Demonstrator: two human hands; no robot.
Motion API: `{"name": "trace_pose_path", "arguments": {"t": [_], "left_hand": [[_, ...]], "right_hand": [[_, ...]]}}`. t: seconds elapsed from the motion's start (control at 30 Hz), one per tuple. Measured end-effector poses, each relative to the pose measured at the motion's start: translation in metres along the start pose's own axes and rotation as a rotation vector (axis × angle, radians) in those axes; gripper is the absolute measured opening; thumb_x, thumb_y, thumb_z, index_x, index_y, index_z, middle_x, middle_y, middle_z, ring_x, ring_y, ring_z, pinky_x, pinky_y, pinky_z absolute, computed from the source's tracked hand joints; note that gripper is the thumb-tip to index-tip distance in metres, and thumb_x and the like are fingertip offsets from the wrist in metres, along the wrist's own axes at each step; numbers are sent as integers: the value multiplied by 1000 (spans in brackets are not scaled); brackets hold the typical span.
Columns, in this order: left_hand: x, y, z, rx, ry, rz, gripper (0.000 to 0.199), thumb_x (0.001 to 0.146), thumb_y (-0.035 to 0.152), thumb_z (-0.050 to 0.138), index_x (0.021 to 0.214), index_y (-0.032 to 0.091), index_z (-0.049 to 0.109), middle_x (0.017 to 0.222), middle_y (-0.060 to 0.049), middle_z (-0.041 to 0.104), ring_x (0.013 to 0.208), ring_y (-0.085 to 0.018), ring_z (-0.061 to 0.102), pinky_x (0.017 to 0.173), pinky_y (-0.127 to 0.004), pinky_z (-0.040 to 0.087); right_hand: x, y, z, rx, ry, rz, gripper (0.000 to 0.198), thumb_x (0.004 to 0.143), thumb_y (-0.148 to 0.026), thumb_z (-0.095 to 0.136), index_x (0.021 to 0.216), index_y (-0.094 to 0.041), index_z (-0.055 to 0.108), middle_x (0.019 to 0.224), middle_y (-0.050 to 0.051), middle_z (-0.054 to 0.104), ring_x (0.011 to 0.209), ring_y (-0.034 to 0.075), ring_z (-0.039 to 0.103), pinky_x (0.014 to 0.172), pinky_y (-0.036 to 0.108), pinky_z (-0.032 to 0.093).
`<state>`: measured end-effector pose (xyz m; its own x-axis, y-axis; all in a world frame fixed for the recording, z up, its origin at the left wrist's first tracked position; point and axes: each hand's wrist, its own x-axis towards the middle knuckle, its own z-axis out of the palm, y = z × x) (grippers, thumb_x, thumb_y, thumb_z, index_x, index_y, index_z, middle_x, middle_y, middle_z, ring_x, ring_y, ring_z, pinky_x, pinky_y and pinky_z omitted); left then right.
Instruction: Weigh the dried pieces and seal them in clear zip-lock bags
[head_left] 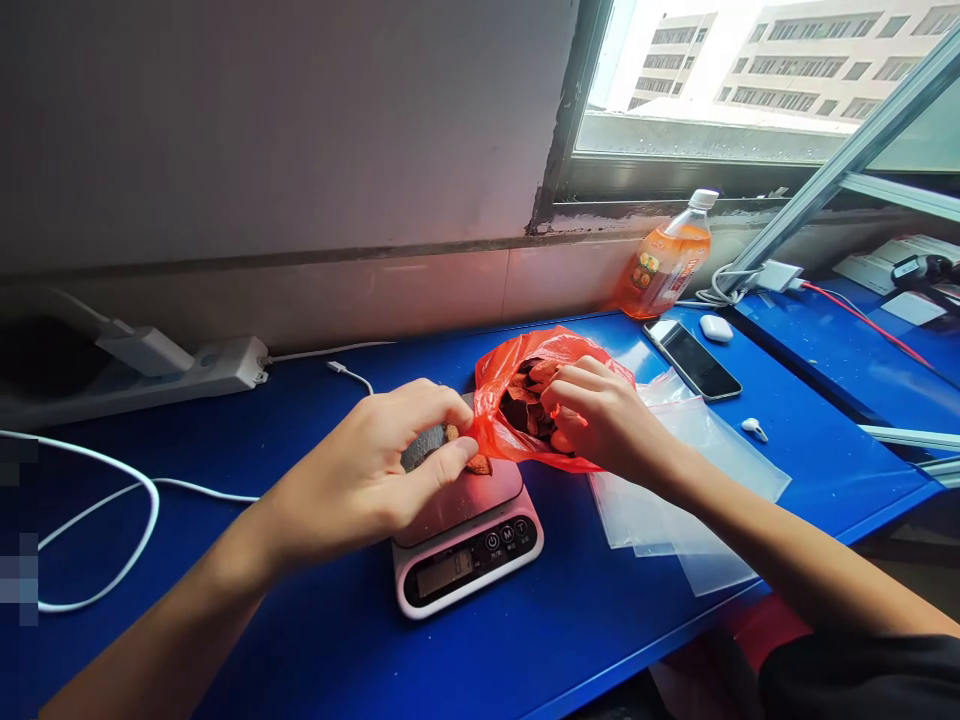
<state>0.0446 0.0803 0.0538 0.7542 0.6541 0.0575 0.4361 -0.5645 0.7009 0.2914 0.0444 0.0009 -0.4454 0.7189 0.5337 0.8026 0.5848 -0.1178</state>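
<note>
A thin red plastic bag (499, 365) lies with its mouth open towards me, full of dried brown slices (536, 385). Its left edge is pinched between the thumb and forefinger of my left hand (390, 455). My right hand (600, 405) reaches into the mouth from the right, fingers curled down among the slices; the fingertips are hidden. Below the left hand is a pink and white kitchen scale (469, 510) with a few dried pieces (478, 464) on its plate. The scale's display is too faint to read.
Clear zip bags (705, 490) lie right of the scale on the blue table (322, 610). Behind are a phone (694, 358), an earbud (754, 430), its case (716, 328) and an orange drink bottle (667, 260). A power strip (225, 368) and white cable (154, 520) are at left.
</note>
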Motion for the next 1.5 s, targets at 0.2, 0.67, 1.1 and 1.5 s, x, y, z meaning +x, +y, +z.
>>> {"name": "trace_pose_path", "arguments": {"t": [0.2,0.67,1.1,1.5], "left_hand": [[-1,0,0,20,1,-12,16,88,32,50,87,21,62,85,2,66,74,-13,58,68,-23,45],[7,4,9,-149,-1,71,17,89,31,47,89,17,57,87,-3,64,79,-15,59,74,-26,48],[6,-2,8,101,42,59,19,89,32,46,92,19,60,87,-2,68,78,-16,62,72,-24,47],[4,-1,10,175,32,108,20,89,33,46,94,20,61,92,-3,67,84,-18,62,78,-26,46]], "right_hand": [[-1,1,4,56,-77,21,25,83,-5,42,68,-17,59,78,6,61,72,16,49,66,28,41],[45,3,20,-137,-524,51,14,76,-13,50,68,-14,62,73,8,65,66,18,53,64,32,31],[11,-1,-15,-229,-489,-144,25,87,-26,52,74,-16,71,90,10,66,92,24,52,86,39,36],[40,8,11,-409,-648,2,23,85,-14,48,82,-14,70,86,13,70,80,26,60,66,36,33]]}}
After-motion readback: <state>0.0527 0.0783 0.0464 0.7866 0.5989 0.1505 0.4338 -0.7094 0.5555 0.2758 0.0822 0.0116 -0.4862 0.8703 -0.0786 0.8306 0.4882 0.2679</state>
